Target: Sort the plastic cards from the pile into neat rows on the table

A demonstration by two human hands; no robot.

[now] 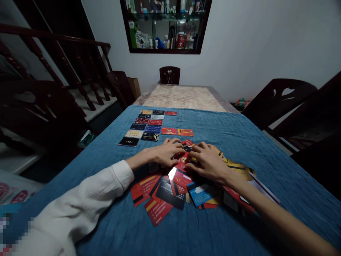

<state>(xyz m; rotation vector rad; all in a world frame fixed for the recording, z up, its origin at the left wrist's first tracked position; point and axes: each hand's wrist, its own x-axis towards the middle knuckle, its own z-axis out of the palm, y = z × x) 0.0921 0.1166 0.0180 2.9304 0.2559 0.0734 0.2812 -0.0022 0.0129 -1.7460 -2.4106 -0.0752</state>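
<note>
A loose pile of overlapping plastic cards lies in front of me on a blue cloth [112, 217]. My left hand [167, 153] rests on the pile's left side, fingers apart and bent over a red card [183, 161]. Opposite it, my right hand [209, 160] touches the pile with spread, curved fingers. Neither hand appears to grip a card. Nearer to me are a dark card [169, 192], a red card with an orange stripe [157, 210] and a blue card [201, 195]. Gold cards [239, 171] stick out beyond my right wrist. Palms and fingers hide part of the pile.
Farther left, several cards lie face up in rows, among them a black card [128, 141], a red card [169, 131] and an orange-red card [185, 132]. Dark wooden chairs [169, 74] surround the table. A patterned table covering [183, 95] shows beyond the cloth.
</note>
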